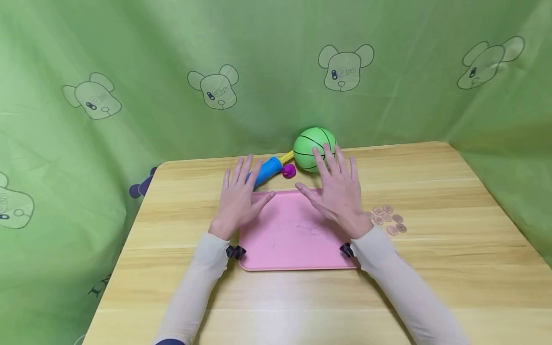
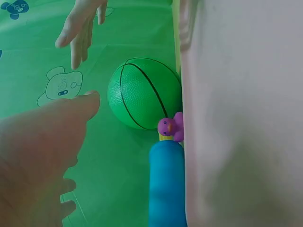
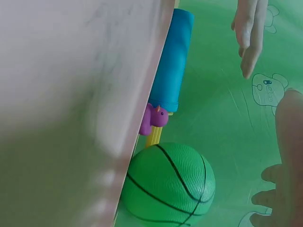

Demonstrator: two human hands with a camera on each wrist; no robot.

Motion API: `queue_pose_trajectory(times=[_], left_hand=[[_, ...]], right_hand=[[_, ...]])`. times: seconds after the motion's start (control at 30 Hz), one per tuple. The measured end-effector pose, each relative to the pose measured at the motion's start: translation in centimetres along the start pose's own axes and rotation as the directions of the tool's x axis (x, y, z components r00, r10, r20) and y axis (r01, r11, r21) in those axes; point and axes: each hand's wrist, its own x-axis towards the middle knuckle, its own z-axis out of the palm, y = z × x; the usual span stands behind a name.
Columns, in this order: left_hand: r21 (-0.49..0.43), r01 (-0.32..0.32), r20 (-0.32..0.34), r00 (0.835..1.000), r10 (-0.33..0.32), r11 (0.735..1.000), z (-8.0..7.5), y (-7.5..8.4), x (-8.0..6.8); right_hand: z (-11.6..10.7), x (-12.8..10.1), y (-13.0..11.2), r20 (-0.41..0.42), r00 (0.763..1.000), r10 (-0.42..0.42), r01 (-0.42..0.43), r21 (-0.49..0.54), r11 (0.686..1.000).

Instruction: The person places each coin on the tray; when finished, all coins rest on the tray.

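Note:
Both hands are held over a pink tray (image 1: 284, 239) on the wooden table, palms down with fingers spread and nothing in them. My left hand (image 1: 237, 201) overlaps the tray's left side in the head view, its fingertips near a blue tube with a yellow rod (image 1: 268, 171). Over the tray's right side is my right hand (image 1: 340, 196), its fingers overlapping the green ball (image 1: 307, 143) with black lines. Between tube and ball sits a small purple duck (image 1: 289, 171). Both wrist views show the duck (image 2: 170, 126) beyond the tray's rim, close to the ball (image 3: 170, 184).
Several copper-coloured coins (image 1: 387, 217) lie on the table right of the tray, partly behind the right wrist. A green curtain (image 1: 276, 38) with bear-head prints hangs behind the table (image 1: 276, 306) and along its sides. Dark camera mounts (image 1: 235, 252) sit at the wrists.

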Motion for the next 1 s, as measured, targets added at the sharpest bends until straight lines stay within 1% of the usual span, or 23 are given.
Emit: queue_pose_trajectory(times=[0.13, 0.2, 0.3, 0.43, 0.5, 0.57, 0.63, 0.67, 0.77, 0.83, 0.9, 1.0], left_hand=[[-0.014, -0.024, 0.018, 1.000, 0.024, 1.000, 0.0, -0.9, -1.0], [-0.027, -0.033, 0.032, 0.999, 0.034, 0.999, 0.0, -1.4, -1.4], [-0.060, -0.044, 0.044, 0.998, 0.046, 0.997, -0.1, -1.9, -2.0], [-0.106, -0.057, 0.036, 0.997, 0.061, 0.993, -0.4, -2.4, -2.9], [-0.141, -0.062, 0.038, 0.997, 0.068, 0.988, -0.7, -2.7, -3.3], [-0.182, -0.063, 0.054, 0.996, 0.074, 0.981, -0.8, -3.0, -3.7], [-0.236, -0.052, 0.089, 0.993, 0.075, 0.970, -0.9, -3.3, -4.1], [-0.255, -0.037, 0.122, 0.990, 0.071, 0.966, -0.9, -3.5, -4.2], [-0.316, 0.023, 0.233, 0.971, 0.054, 0.949, -0.8, -4.2, -4.7], [-0.346, 0.037, 0.283, 0.957, 0.067, 0.938, -0.6, -4.8, -5.0], [-0.396, 0.042, 0.311, 0.946, 0.090, 0.917, -0.3, -5.4, -5.2], [-0.494, 0.027, 0.312, 0.939, 0.148, 0.869, 0.0, -6.4, -5.4]], right_hand=[[-0.8, -0.8, 1.3, 0.068, 0.997, -0.019, 0.019, -0.010, 1.000], [-1.2, -1.1, 2.2, 0.104, 0.995, -0.009, 0.011, -0.019, 1.000], [-2.0, -1.8, 3.5, 0.136, 0.990, 0.037, -0.034, -0.025, 0.999], [-3.2, -2.8, 5.4, 0.151, 0.984, 0.098, -0.097, -0.016, 0.995], [-3.9, -3.2, 6.3, 0.150, 0.983, 0.110, -0.112, 0.005, 0.994], [-4.3, -3.7, 7.3, 0.168, 0.980, 0.107, -0.111, 0.016, 0.994], [-4.6, -4.2, 8.4, 0.197, 0.977, 0.086, -0.090, 0.013, 0.996], [-4.6, -4.4, 9.0, 0.215, 0.974, 0.071, -0.074, 0.005, 0.997], [-4.5, -5.2, 10.5, 0.263, 0.965, 0.024, -0.022, -0.010, 1.000], [-4.3, -5.6, 11.5, 0.285, 0.959, 0.007, -0.008, 0.003, 1.000], [-4.2, -6.0, 12.4, 0.301, 0.954, -0.004, -0.010, 0.044, 0.999], [-4.3, -6.5, 13.6, 0.329, 0.944, -0.002, -0.034, 0.106, 0.994]])
